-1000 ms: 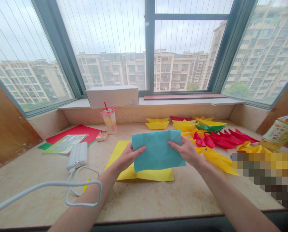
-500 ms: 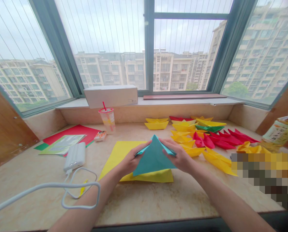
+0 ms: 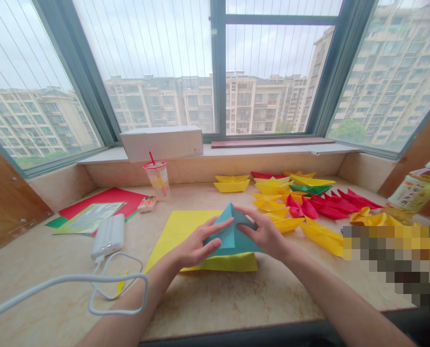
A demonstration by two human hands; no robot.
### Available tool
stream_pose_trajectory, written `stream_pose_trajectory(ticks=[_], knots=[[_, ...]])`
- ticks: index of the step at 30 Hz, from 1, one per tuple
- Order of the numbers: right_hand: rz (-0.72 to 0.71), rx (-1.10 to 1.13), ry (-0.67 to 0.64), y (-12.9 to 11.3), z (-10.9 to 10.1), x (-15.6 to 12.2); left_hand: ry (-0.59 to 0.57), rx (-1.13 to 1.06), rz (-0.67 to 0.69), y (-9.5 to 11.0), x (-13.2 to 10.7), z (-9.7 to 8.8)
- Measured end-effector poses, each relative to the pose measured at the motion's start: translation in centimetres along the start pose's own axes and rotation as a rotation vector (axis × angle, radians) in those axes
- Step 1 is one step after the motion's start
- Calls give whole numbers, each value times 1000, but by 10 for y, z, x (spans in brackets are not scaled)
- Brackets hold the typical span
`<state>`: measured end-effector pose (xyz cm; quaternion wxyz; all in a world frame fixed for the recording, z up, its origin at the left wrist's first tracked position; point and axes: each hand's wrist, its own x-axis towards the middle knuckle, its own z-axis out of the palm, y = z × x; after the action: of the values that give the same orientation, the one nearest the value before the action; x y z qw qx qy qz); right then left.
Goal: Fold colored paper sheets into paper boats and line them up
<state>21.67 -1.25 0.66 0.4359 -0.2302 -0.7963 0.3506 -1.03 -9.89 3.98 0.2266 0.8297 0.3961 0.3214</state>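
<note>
First: Before, the teal paper was a flat sheet held up. Now it is a teal folded paper triangle (image 3: 232,237), lower down, with its point up.

Second: Where is it?

First: In the middle of the pale stone table (image 3: 236,299), over a big yellow paper sheet (image 3: 175,230). The left hand (image 3: 196,246) presses its left side and the right hand (image 3: 267,234) its right side. Both hands are closed on it, with their fingers on top.

Second: What is near?

First: Just to the right lie many folded paper boats (image 3: 232,185), yellow, red and one green. To the left are a white power bank (image 3: 109,235) with a looped white cable (image 3: 102,284), and a green booklet (image 3: 88,218) on a red paper sheet (image 3: 110,197). Behind those stands a clear plastic cup with a red straw (image 3: 158,178). A white cardboard box (image 3: 162,142) sits on the window sill. Far right is a bottle of yellow drink (image 3: 413,193).

Second: Is anything in the way?

First: Only the fingers. They hide part of the triangle.

Second: Any words to read?

First: The box and the bottle label have print, but it is too small to read.
</note>
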Motion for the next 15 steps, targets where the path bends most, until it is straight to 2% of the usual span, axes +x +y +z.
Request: stream_pose_trajectory(ticks=[3, 9, 15], knots=[[-34, -10, 49, -3, 3, -2, 109, 132, 2, -8, 3, 7], [-173, -117, 32, -16, 7, -6, 128, 450, 106, -15, 3, 13], [-260, -190, -37, -27, 10, -5, 227, 486, 266, -10, 3, 12]])
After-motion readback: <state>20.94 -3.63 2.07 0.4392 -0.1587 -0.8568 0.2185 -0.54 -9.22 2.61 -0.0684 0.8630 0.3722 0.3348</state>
